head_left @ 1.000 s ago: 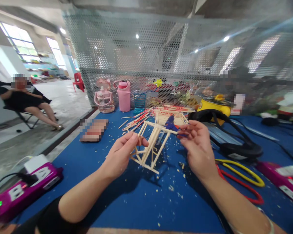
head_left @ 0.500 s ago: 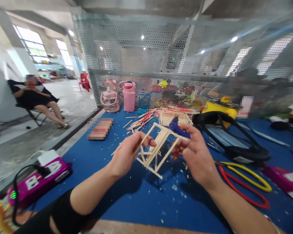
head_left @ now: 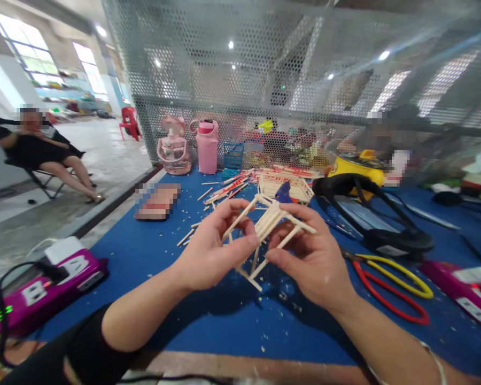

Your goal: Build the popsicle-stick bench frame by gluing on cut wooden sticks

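Note:
A small frame of pale wooden sticks (head_left: 270, 218) is held tilted above the blue table, between my two hands. My left hand (head_left: 220, 243) grips its left side, with the thumb across the middle sticks. On the other side, my right hand (head_left: 310, 251) has its fingers and thumb closed round the right-hand sticks. Just behind the frame lies a blue glue gun (head_left: 284, 191), partly hidden by it. Farther back rest a second stick-built piece (head_left: 302, 190) and a pile of loose sticks (head_left: 236, 184), several with red marks.
Pliers with red and yellow handles (head_left: 393, 289) lie right, near a black-strapped visor (head_left: 388, 224) and a yellow container (head_left: 356, 170). Purple power strips (head_left: 48, 289) flank both sides. A phone (head_left: 158, 202) and pink bottles (head_left: 207, 147) stand left, before a mesh screen. A person sits far left.
My right hand has closed on the right side of the stick frame, having let go of the glue gun, which now rests behind. My left thumb has come over the middle sticks.

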`<control>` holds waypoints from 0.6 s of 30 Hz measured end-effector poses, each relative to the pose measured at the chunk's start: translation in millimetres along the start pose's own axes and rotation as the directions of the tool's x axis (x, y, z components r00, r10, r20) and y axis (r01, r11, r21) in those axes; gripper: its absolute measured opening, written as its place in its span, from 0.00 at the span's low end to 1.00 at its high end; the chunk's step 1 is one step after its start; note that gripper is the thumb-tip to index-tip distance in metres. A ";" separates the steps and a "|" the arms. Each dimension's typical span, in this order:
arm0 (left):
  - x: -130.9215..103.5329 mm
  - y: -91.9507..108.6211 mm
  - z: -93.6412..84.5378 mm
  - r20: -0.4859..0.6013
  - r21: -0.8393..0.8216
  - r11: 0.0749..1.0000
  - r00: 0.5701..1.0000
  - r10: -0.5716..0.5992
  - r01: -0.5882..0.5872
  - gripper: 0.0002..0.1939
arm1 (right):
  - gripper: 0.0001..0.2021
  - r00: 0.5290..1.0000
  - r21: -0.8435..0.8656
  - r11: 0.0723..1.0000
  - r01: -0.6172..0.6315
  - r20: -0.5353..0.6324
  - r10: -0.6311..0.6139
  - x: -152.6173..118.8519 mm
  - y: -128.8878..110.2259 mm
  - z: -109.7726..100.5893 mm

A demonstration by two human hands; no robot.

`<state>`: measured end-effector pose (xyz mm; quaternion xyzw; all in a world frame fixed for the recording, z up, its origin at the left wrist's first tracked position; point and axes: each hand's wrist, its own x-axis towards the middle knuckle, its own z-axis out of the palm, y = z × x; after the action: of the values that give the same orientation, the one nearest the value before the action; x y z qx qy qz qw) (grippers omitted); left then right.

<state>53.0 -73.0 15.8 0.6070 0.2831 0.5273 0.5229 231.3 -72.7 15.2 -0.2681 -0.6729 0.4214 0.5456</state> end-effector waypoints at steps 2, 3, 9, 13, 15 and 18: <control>-1.8 0.4 1.2 0.013 0.069 0.997 1.000 0.017 -0.018 0.23 | 0.26 0.999 -0.002 1.000 0.008 0.035 -0.007 0.2 0.4 -0.5; -2.4 0.7 1.5 0.018 0.081 0.996 1.000 0.023 -0.025 0.22 | 0.26 0.999 -0.006 1.000 0.008 0.046 -0.007 0.2 0.2 -0.8; 1.3 4.4 -1.4 0.033 -0.053 0.999 0.999 0.002 0.000 0.15 | 0.26 0.999 -0.065 0.998 0.019 0.035 -0.016 -0.6 1.0 -1.9; 5.9 4.0 -4.5 0.046 -0.092 0.996 0.999 0.014 -0.010 0.12 | 0.26 0.998 -0.106 0.994 0.035 0.051 -0.029 -2.4 4.3 -0.7; 6.7 2.4 -6.0 0.064 -0.127 0.992 0.998 0.020 -0.011 0.12 | 0.25 0.998 -0.125 0.991 0.037 0.059 -0.030 -3.3 5.8 -0.8; 5.7 -0.1 -8.2 0.082 -0.177 0.984 0.996 0.018 -0.003 0.14 | 0.26 0.998 -0.144 0.989 0.034 0.065 -0.024 -4.5 7.8 -2.4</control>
<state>47.0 -65.1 16.9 0.5810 0.2099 0.5274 0.5833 234.0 -71.8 6.4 -0.2837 -0.7225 0.3718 0.5092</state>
